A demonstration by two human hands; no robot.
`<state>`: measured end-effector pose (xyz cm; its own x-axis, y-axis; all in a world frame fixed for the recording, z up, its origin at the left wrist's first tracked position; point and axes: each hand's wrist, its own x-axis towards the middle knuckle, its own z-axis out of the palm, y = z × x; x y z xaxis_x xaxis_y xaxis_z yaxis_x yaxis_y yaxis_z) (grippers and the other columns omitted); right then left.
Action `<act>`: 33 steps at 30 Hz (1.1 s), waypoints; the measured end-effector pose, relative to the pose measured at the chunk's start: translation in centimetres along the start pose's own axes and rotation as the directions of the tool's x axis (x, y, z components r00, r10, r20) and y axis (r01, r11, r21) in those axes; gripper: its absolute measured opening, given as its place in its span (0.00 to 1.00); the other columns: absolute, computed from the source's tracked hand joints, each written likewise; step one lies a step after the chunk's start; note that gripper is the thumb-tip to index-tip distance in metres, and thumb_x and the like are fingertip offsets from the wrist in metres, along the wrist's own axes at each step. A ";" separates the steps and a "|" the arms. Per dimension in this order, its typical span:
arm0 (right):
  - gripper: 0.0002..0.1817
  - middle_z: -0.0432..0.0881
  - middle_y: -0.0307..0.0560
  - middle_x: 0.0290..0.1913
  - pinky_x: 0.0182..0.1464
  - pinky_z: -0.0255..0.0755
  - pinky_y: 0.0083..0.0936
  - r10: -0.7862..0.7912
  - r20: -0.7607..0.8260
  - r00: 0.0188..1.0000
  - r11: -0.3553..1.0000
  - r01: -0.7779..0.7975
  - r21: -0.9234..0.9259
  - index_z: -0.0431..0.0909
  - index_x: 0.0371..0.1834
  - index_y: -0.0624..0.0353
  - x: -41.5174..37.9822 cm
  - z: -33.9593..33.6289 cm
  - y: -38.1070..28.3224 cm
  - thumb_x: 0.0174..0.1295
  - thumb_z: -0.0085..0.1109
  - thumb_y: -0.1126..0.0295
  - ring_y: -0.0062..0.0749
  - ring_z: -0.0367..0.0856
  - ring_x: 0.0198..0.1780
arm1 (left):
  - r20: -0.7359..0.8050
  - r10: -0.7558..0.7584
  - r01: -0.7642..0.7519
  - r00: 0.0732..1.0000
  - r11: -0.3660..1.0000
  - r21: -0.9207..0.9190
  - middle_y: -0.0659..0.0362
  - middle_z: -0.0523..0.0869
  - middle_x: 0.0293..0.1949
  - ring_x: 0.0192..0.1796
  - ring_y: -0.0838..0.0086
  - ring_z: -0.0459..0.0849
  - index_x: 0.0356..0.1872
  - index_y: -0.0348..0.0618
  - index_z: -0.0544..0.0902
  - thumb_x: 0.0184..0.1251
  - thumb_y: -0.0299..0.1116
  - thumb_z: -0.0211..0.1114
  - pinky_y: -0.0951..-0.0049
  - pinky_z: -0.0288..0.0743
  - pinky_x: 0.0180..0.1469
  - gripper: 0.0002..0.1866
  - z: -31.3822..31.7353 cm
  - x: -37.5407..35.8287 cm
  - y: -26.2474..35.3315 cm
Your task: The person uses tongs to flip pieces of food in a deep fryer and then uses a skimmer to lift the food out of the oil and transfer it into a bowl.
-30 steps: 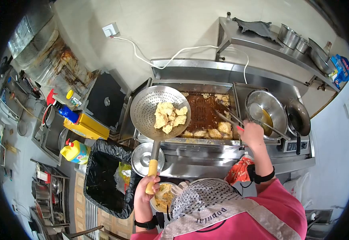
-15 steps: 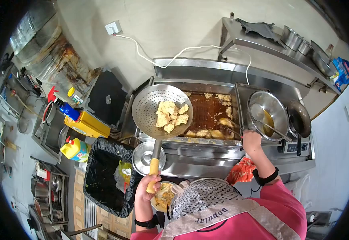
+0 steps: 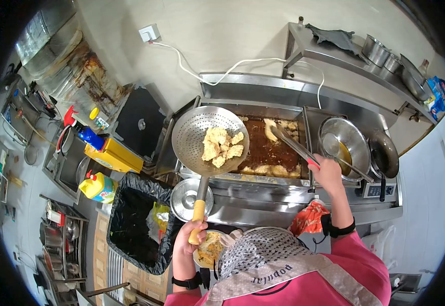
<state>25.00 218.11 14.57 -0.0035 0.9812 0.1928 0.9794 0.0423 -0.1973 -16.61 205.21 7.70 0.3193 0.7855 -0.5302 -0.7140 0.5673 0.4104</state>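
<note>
My left hand [image 3: 189,235] is closed around the yellow handle of a large perforated skimmer [image 3: 188,140]. Several pale golden battered pieces [image 3: 221,146] lie in its bowl, which is held over the left side of the fryer [image 3: 278,109]. My right hand [image 3: 327,172] grips metal tongs [image 3: 295,145] with a red grip part. At the tips of the tongs a battered piece [image 3: 269,129] is held above the dark brown oil [image 3: 263,153]. More battered pieces [image 3: 272,171] float along the near edge of the oil, and crumbs gather at the far right.
Right of the fryer sit a steel bowl [image 3: 329,135] with a ladle and a dark pan [image 3: 386,153]. A round lid [image 3: 181,200] lies below the skimmer. A black-lined bin [image 3: 130,224] stands at left, near a yellow jug [image 3: 97,188] and a spray bottle [image 3: 87,135].
The tongs have swung up from the near right of the oil to its far middle, with a battered piece at their tips. The skimmer stays nearly in place.
</note>
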 end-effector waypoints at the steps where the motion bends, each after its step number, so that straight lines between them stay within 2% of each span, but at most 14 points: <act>1: 0.17 0.79 0.57 0.27 0.37 0.73 0.40 -0.019 0.037 0.999 0.998 0.017 0.066 0.77 0.40 0.56 0.8 -0.5 -0.9 0.52 0.61 0.57 0.51 0.79 0.34 | -0.003 0.005 -0.005 1.000 1.000 0.002 0.63 0.73 0.26 0.19 0.81 0.68 0.46 0.36 0.70 0.54 0.31 0.61 0.82 0.63 0.19 0.19 0.2 0.0 -0.1; 4: 0.19 0.80 0.56 0.30 0.38 0.73 0.41 -0.082 0.083 0.993 0.974 0.063 0.215 0.77 0.43 0.53 3.4 0.9 -2.8 0.53 0.59 0.54 0.52 0.79 0.35 | 0.000 0.014 -0.014 1.000 1.000 0.011 0.62 0.73 0.26 0.19 0.81 0.67 0.47 0.36 0.70 0.54 0.31 0.61 0.82 0.62 0.19 0.20 0.0 0.2 -0.3; 7: 0.20 0.81 0.55 0.32 0.40 0.73 0.41 -0.128 0.216 0.968 0.945 0.053 0.323 0.77 0.47 0.50 5.9 2.6 -4.5 0.54 0.58 0.53 0.52 0.80 0.36 | 0.005 0.014 -0.014 1.000 1.000 0.009 0.62 0.73 0.27 0.19 0.81 0.67 0.48 0.36 0.69 0.54 0.31 0.61 0.82 0.61 0.19 0.20 -0.5 0.1 -0.4; 11: 0.21 0.81 0.56 0.33 0.41 0.73 0.41 0.020 0.107 0.994 0.977 -0.042 0.208 0.76 0.49 0.48 5.2 0.5 -3.9 0.55 0.57 0.52 0.51 0.80 0.37 | 0.032 0.005 -0.005 0.999 1.000 -0.003 0.61 0.73 0.27 0.19 0.81 0.67 0.47 0.35 0.69 0.54 0.30 0.60 0.81 0.61 0.20 0.20 -0.6 0.2 -0.3; 12: 0.21 0.81 0.56 0.32 0.41 0.73 0.41 0.002 0.063 0.998 0.991 -0.010 0.133 0.77 0.48 0.51 4.7 0.2 -2.8 0.54 0.57 0.52 0.50 0.80 0.38 | 0.045 -0.004 0.005 0.999 1.000 -0.013 0.61 0.72 0.27 0.19 0.81 0.67 0.47 0.35 0.69 0.54 0.30 0.60 0.81 0.61 0.20 0.20 -0.7 0.2 -0.3; 14: 0.22 0.81 0.56 0.32 0.41 0.73 0.41 0.008 0.170 0.985 0.999 -0.001 -0.044 0.79 0.43 0.55 3.9 -1.2 -0.6 0.50 0.59 0.52 0.50 0.80 0.38 | 0.031 0.003 -0.002 1.000 1.000 -0.015 0.61 0.72 0.27 0.19 0.80 0.67 0.47 0.35 0.69 0.54 0.30 0.60 0.81 0.60 0.20 0.19 -0.8 0.4 -0.5; 17: 0.23 0.82 0.56 0.32 0.41 0.73 0.40 -0.002 0.351 0.936 0.975 0.081 -0.209 0.81 0.36 0.59 2.9 -2.2 1.3 0.46 0.61 0.51 0.50 0.80 0.38 | 0.007 0.008 -0.008 1.000 1.000 0.000 0.61 0.73 0.26 0.19 0.80 0.67 0.46 0.36 0.70 0.53 0.30 0.60 0.81 0.60 0.19 0.18 -0.6 0.3 -0.5; 21: 0.24 0.82 0.56 0.33 0.41 0.74 0.37 0.019 0.554 0.832 0.949 0.159 -0.271 0.83 0.29 0.62 2.9 -1.1 2.5 0.40 0.62 0.50 0.50 0.81 0.37 | 0.010 0.005 -0.005 1.000 1.000 0.007 0.62 0.73 0.26 0.19 0.81 0.67 0.45 0.37 0.71 0.53 0.30 0.60 0.81 0.60 0.19 0.18 -0.7 0.5 -0.5; 24: 0.23 0.82 0.55 0.33 0.41 0.75 0.37 -0.015 0.556 0.831 0.956 0.176 -0.236 0.83 0.28 0.61 3.1 1.2 3.2 0.40 0.61 0.51 0.49 0.81 0.37 | 0.014 0.000 0.000 1.000 1.000 0.003 0.62 0.73 0.26 0.19 0.81 0.67 0.45 0.37 0.71 0.53 0.30 0.60 0.81 0.61 0.19 0.18 -0.6 0.4 -0.4; 27: 0.20 0.83 0.54 0.33 0.41 0.75 0.36 -0.016 0.523 0.852 0.934 0.199 -0.296 0.83 0.29 0.60 3.1 2.2 2.8 0.41 0.60 0.54 0.48 0.82 0.37 | 0.013 0.003 -0.003 1.000 1.000 0.001 0.62 0.73 0.26 0.19 0.81 0.67 0.45 0.37 0.71 0.53 0.30 0.60 0.81 0.61 0.19 0.18 -0.4 0.3 -0.4; 30: 0.19 0.82 0.54 0.33 0.42 0.74 0.38 0.033 0.472 0.881 0.930 0.145 -0.337 0.82 0.31 0.58 3.0 1.8 2.3 0.42 0.63 0.55 0.47 0.81 0.39 | 0.002 0.005 -0.005 1.000 1.000 0.006 0.63 0.73 0.26 0.19 0.81 0.67 0.45 0.37 0.71 0.53 0.30 0.60 0.81 0.61 0.19 0.18 -0.2 0.2 -0.4; 33: 0.16 0.82 0.52 0.31 0.42 0.74 0.38 0.017 0.348 0.937 0.955 0.087 -0.282 0.82 0.31 0.58 2.7 2.0 2.9 0.44 0.62 0.57 0.46 0.81 0.38 | -0.002 0.006 -0.006 1.000 1.000 0.012 0.63 0.73 0.26 0.18 0.81 0.67 0.45 0.37 0.71 0.53 0.30 0.60 0.81 0.61 0.19 0.18 -0.2 0.3 -0.4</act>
<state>27.44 221.30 12.62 -0.0567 0.9859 -0.1572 0.9924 0.0729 0.0993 -16.32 205.15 7.21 0.3139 0.7883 -0.5291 -0.7085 0.5655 0.4221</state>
